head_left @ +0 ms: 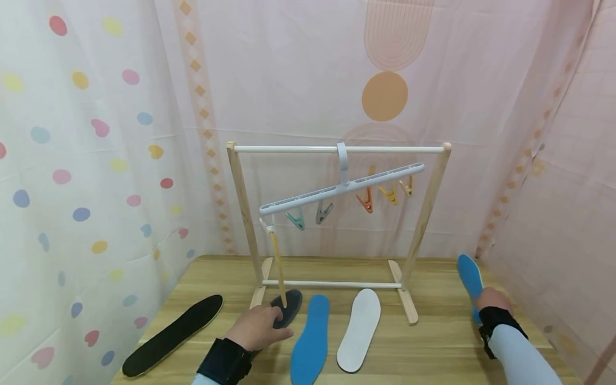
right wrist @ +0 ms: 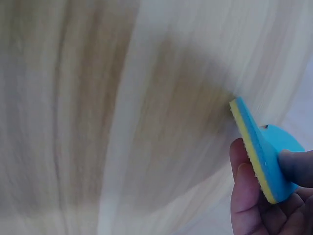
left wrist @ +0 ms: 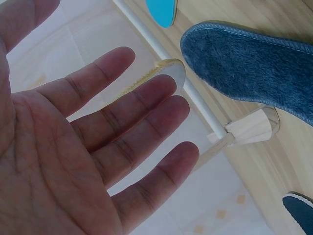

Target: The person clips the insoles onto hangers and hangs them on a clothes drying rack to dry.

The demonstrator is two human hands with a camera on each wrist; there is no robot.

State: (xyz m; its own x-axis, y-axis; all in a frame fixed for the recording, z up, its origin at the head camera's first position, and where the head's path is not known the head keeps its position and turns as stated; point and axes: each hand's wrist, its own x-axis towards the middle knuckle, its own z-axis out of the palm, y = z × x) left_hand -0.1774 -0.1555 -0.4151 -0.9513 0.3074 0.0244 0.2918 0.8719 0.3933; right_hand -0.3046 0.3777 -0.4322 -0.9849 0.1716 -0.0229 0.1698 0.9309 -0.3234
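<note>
Blue insole [head_left: 469,275] pinched between thumb and fingers of right hand [head_left: 494,299], near desk's [head_left: 433,347] right edge; left hand [head_left: 260,327] spread wide by fuzzy dark insole [head_left: 292,308].

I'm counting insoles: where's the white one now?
In the head view, the white insole lies on the table right of the flat blue insole, in front of the rack's lower bar.

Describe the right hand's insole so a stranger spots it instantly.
Start at the rack on the wooden table. Go right, toward the table's edge, where the right hand grips a blue insole. The other blue insole lies on the wood; this one is held.
</note>
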